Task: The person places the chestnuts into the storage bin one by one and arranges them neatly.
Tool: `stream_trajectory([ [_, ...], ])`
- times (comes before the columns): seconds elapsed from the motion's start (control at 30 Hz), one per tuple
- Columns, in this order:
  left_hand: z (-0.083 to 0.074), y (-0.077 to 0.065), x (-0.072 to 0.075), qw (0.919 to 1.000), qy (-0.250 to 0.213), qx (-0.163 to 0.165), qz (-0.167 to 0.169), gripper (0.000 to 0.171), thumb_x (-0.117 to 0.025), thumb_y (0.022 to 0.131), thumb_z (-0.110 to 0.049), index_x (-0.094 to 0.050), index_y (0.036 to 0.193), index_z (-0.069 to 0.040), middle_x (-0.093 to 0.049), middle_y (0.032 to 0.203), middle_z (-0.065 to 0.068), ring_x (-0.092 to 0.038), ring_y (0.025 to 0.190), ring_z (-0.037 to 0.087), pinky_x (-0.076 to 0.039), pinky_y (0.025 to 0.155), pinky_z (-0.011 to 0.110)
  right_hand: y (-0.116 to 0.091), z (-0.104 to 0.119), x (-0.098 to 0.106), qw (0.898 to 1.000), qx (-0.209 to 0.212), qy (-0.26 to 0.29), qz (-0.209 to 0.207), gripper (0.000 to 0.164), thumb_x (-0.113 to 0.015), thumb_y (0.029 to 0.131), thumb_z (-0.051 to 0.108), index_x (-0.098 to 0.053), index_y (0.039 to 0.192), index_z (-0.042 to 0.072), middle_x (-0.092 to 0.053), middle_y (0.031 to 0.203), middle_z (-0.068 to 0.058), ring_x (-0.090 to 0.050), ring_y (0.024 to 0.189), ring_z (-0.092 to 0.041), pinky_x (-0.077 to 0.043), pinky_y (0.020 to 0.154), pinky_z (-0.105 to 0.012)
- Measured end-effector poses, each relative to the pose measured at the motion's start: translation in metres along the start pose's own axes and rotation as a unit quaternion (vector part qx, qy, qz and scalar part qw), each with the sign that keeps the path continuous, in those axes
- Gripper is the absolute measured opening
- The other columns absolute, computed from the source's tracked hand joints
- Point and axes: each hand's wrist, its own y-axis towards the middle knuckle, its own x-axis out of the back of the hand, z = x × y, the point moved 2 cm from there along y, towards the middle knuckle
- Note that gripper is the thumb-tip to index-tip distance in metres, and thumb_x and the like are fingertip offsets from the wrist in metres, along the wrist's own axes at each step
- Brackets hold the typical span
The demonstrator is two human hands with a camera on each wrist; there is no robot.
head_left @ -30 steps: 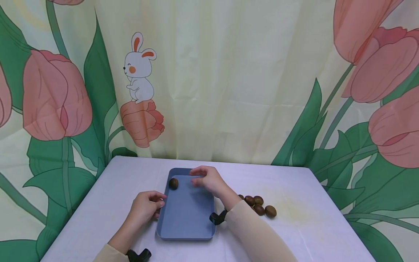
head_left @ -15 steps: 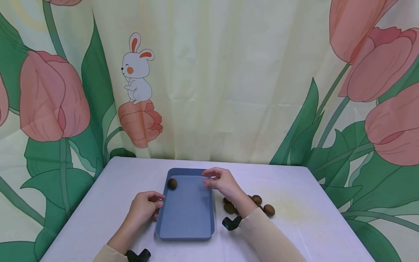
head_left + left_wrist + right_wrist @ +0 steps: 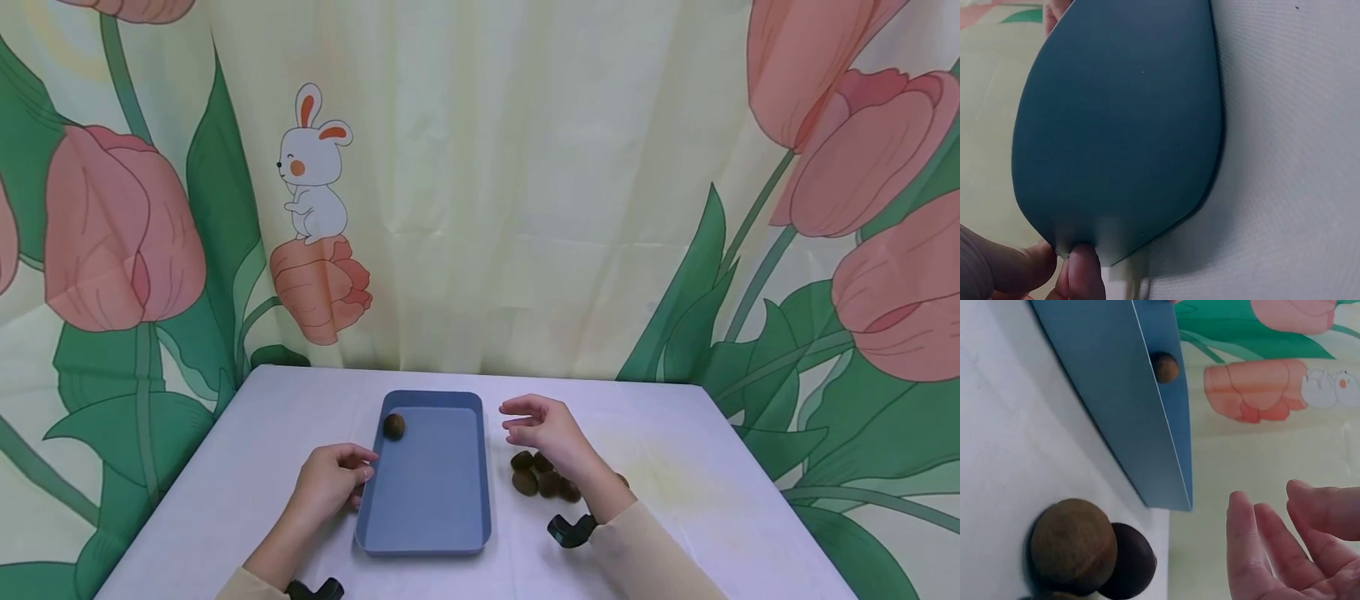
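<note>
A shallow blue tray (image 3: 431,487) lies on the table with a single brown chestnut (image 3: 393,427) near its far left corner. At the tray's left side, my left hand (image 3: 326,479) holds the rim between thumb and fingers. Seen from the left wrist, the thumb (image 3: 1032,265) is at the rim's edge and one finger (image 3: 1086,272) presses the outer wall. My right hand (image 3: 551,429) hovers right of the tray, its fingers relaxed and holding nothing. Several more chestnuts (image 3: 525,482) lie grouped on the table below it, partly hidden by the hand and wrist.
A white cloth covers the table (image 3: 300,400). Behind it hangs a curtain (image 3: 510,208) printed with tulips and a rabbit. Each wrist carries a black camera mount, such as the right mount (image 3: 572,531). Two chestnuts (image 3: 1074,545) show close up in the right wrist view.
My right hand has moved right, from over the tray to above the chestnut group, uncovering the tray's right rim. The left hand keeps its place at the tray.
</note>
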Motion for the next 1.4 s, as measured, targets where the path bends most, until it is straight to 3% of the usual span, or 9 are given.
stream_trajectory([
  [0.33, 0.0, 0.0, 0.0, 1.0, -0.004, -0.007, -0.002, 0.018, -0.076, 0.095, 0.003, -0.081, 0.111, -0.003, -0.071, 0.093, 0.01, -0.064, 0.074, 0.019, -0.061, 0.057, 0.031, -0.017, -0.011, 0.023, 0.999, -0.017, -0.01, -0.029, 0.039, -0.073, 0.098, 0.004, -0.071, 0.136, 0.009, -0.069, 0.143, -0.021, -0.072, 0.126, -0.038, -0.065, 0.098, -0.036],
  [0.8, 0.0, 0.0, -0.001, 1.0, -0.003, -0.005, -0.004, 0.018, -0.076, 0.094, 0.003, -0.081, 0.11, -0.003, -0.072, 0.094, 0.009, -0.064, 0.074, 0.019, -0.061, 0.058, 0.032, -0.048, -0.023, 0.057, 0.997, -0.024, -0.023, -0.068, 0.042, -0.072, 0.098, -0.001, -0.069, 0.138, 0.006, -0.067, 0.145, -0.023, -0.069, 0.129, -0.039, -0.064, 0.096, -0.031],
  [1.0, 0.001, 0.0, 0.0, 1.0, -0.002, -0.001, -0.002, 0.018, -0.076, 0.094, 0.003, -0.081, 0.111, -0.003, -0.072, 0.094, 0.01, -0.064, 0.074, 0.019, -0.061, 0.059, 0.033, -0.06, -0.027, 0.074, 0.994, -0.035, -0.045, -0.092, 0.041, -0.074, 0.098, 0.005, -0.069, 0.139, 0.008, -0.068, 0.145, -0.022, -0.07, 0.13, -0.036, -0.064, 0.1, -0.037],
  [1.4, 0.0, 0.0, -0.001, 1.0, -0.006, -0.004, -0.003, 0.018, -0.076, 0.094, 0.004, -0.081, 0.111, -0.003, -0.072, 0.093, 0.01, -0.065, 0.072, 0.018, -0.06, 0.057, 0.032, -0.08, -0.04, 0.1, 0.987, -0.048, -0.088, -0.127, 0.04, -0.07, 0.1, 0.002, -0.067, 0.14, 0.005, -0.067, 0.146, -0.021, -0.068, 0.133, -0.035, -0.063, 0.1, -0.032],
])
